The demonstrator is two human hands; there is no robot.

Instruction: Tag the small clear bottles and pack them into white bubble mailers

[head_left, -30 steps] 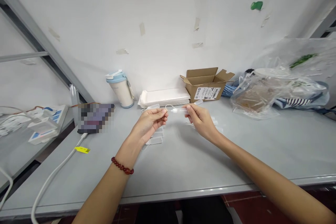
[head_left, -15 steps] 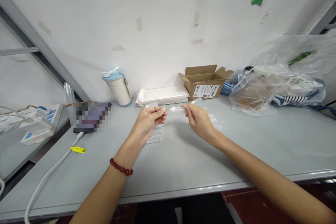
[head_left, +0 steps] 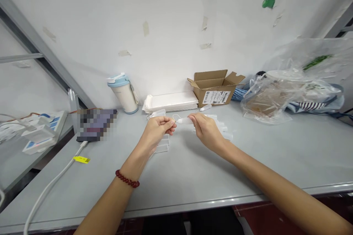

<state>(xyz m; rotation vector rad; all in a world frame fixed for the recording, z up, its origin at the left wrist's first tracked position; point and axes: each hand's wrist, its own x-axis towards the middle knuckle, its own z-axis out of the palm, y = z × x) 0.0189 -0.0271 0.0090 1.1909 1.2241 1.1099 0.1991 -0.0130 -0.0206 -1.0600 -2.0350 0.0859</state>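
Between my hands is a small translucent white plastic tube with a thin white cord looping from its left end. My left hand, closed in a pinch, grips the cord end. Around the tube's right end the fingers of my right hand are closed, hiding that end. Flat clear plastic pieces with thin cords lie beside and partly behind my left hand. Several translucent tubes lie behind my right hand, partly covered by it. One more small white tube rests farther back, in front of the box.
Along the wall stand a white and blue cup, a stack of white envelopes and an open cardboard box. A clear plastic bag lies right. At left are a blurred phone-like device, its white cable and a power strip.
Both hands have come slightly lower and nearer me with the tube between them. The grips look the same. The whole view has shifted a little.
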